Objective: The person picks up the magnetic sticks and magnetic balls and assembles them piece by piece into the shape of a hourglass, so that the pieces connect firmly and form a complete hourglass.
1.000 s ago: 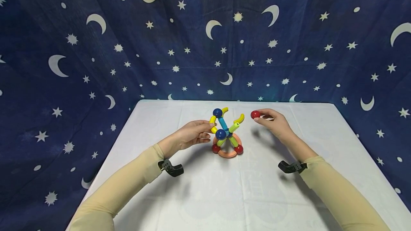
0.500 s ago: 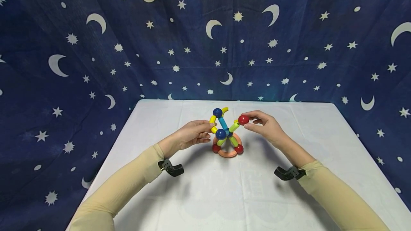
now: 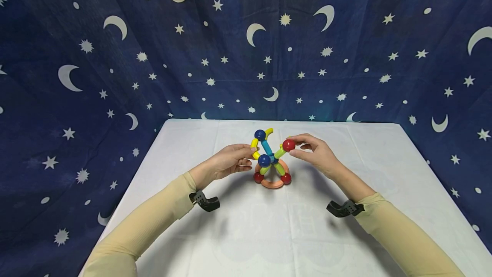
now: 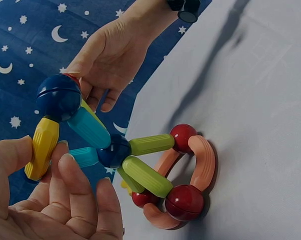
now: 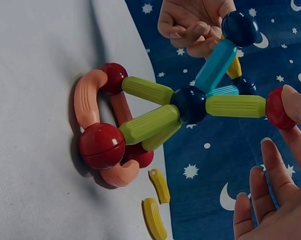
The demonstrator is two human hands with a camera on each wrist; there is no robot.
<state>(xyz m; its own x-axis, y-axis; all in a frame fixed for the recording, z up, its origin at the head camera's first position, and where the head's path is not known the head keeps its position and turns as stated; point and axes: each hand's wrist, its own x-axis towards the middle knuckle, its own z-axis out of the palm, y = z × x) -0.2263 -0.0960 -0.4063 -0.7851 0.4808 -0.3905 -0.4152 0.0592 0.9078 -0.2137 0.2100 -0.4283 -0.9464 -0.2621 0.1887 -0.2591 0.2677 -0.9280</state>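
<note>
A construction of coloured rods and balls stands on the table; its base is a ring of orange curved rods [image 3: 272, 185] with red balls [image 4: 184, 202] between them. Green rods [image 5: 150, 124] rise from these to a dark blue ball [image 5: 189, 105] in the middle. Light blue rods [image 5: 216, 65] lead on to two more blue balls [image 3: 264, 160]. Between thumb and fingers my left hand [image 3: 230, 160] pinches the yellow curved rod [image 4: 42, 148] joining those two. My right hand [image 3: 317, 153] pinches a red ball [image 5: 280, 108] at the outer end of an upper green rod [image 5: 235, 106].
Two loose yellow curved rods [image 5: 154, 218] lie on the white tabletop [image 3: 246, 234] beyond the construction. A dark blue cloth [image 3: 230, 54] with moons and stars hangs behind the table and at its sides. Each wrist wears a black camera mount [image 3: 205, 201].
My right hand has moved left with the red ball, from apart on the right to the green rod's end, where the ball now touches. My left hand has stayed in place.
</note>
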